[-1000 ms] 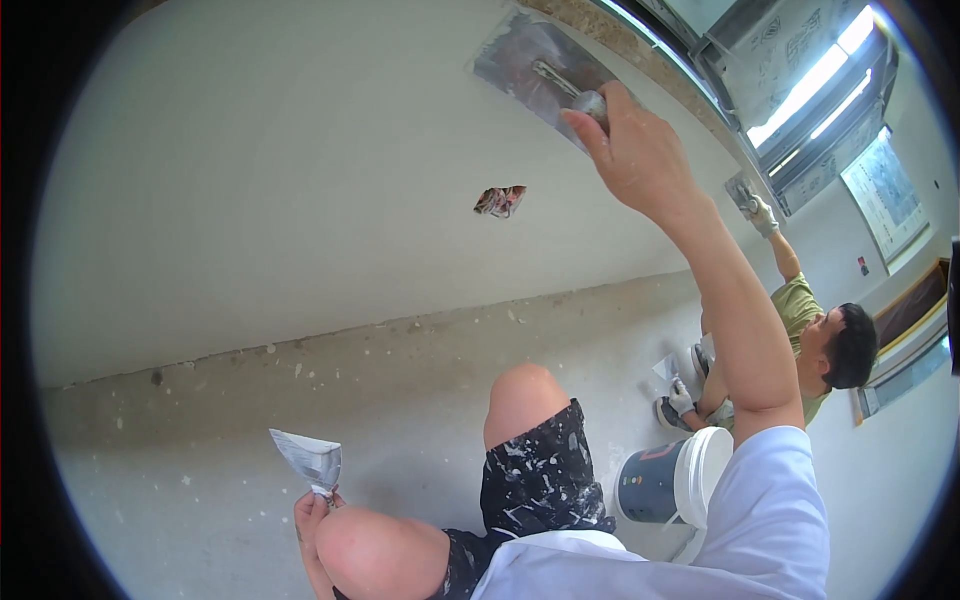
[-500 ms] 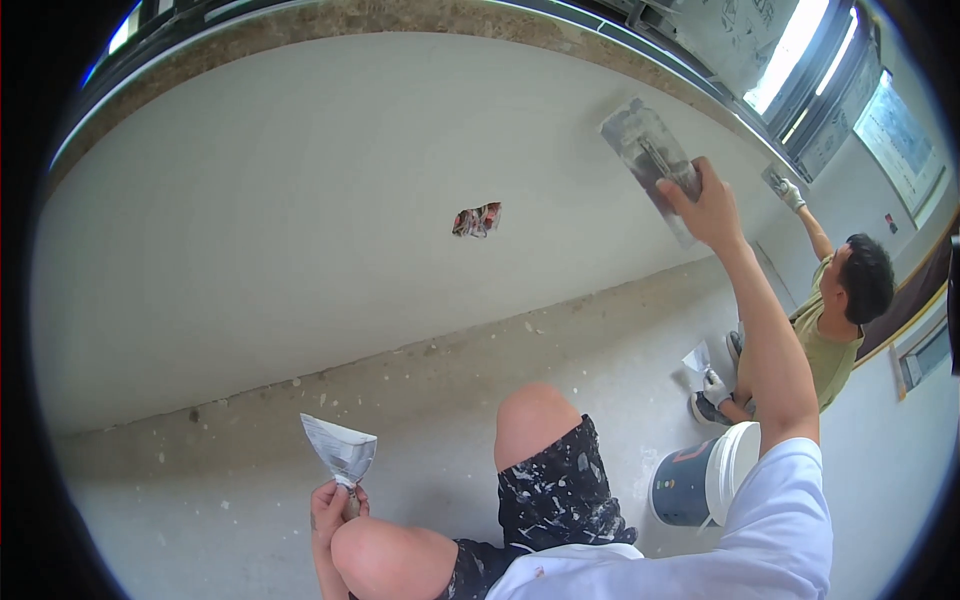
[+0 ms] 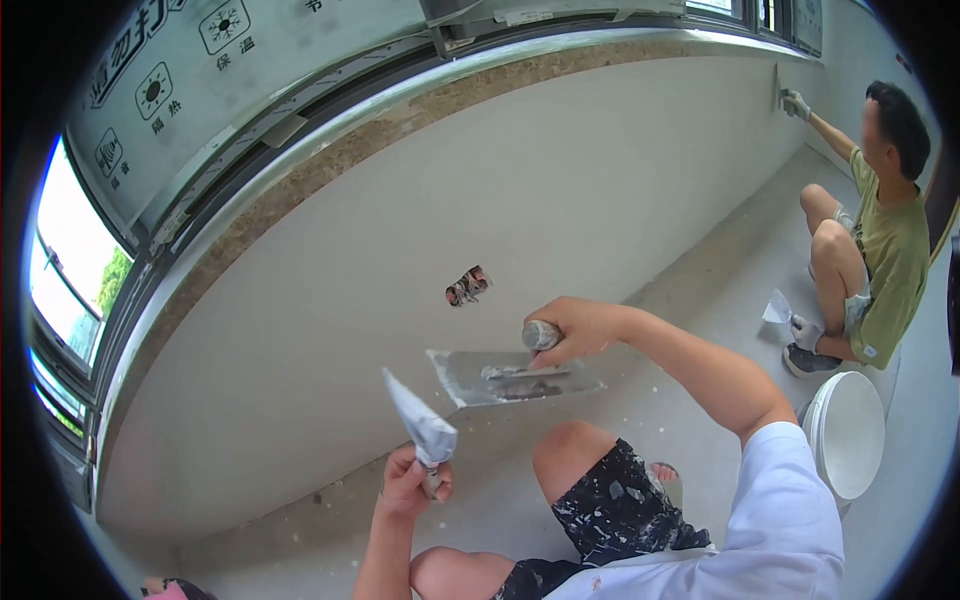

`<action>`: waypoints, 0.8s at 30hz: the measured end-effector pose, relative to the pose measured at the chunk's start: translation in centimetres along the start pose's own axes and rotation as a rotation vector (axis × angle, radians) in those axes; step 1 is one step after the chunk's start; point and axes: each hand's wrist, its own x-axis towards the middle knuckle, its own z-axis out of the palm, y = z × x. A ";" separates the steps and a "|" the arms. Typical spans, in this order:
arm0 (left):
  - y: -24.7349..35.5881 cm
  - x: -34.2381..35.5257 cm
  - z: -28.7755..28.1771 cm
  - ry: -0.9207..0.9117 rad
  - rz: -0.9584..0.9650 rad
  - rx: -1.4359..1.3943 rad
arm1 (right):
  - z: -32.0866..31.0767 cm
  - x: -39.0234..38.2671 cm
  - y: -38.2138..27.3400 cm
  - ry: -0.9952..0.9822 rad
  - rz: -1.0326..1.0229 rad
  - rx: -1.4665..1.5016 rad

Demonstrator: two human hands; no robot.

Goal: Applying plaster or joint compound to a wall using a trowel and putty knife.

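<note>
My left hand (image 3: 405, 485) is closed round the handle of a putty knife (image 3: 422, 420), its wide blade raised and coated with pale material. My right hand (image 3: 580, 325) grips the rounded handle of a rectangular steel trowel (image 3: 460, 380), which is held level just to the right of and behind the knife's blade, with grey residue on it. Beyond them is the pale plastered wall (image 3: 300, 350), with a small hole with wires (image 3: 467, 286) above the trowel. My knees and paint-spattered shorts show below.
A co-worker (image 3: 890, 250) squats at right with gloved hands holding a trowel on the wall and a knife. A white bucket (image 3: 850, 435) stands by my right elbow. A stone sill (image 3: 330, 160) runs under covered windows. Something pink (image 3: 160, 590) shows at the lower left edge.
My right hand has brought the trowel down from high on the wall toward the knife. My left hand has risen with the knife. The view has swung, showing more window on the left.
</note>
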 end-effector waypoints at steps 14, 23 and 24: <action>-2.7 -12.6 -4.3 0.469 0.186 -0.070 | -12.8 3.2 6.3 1.218 -0.217 -0.077; -8.2 -18.3 -6.2 0.581 0.275 -0.140 | -3.1 9.8 -1.3 1.146 -0.282 -0.191; -8.5 -19.1 -6.2 0.594 0.293 -0.165 | -1.9 10.5 -1.9 1.148 -0.274 -0.204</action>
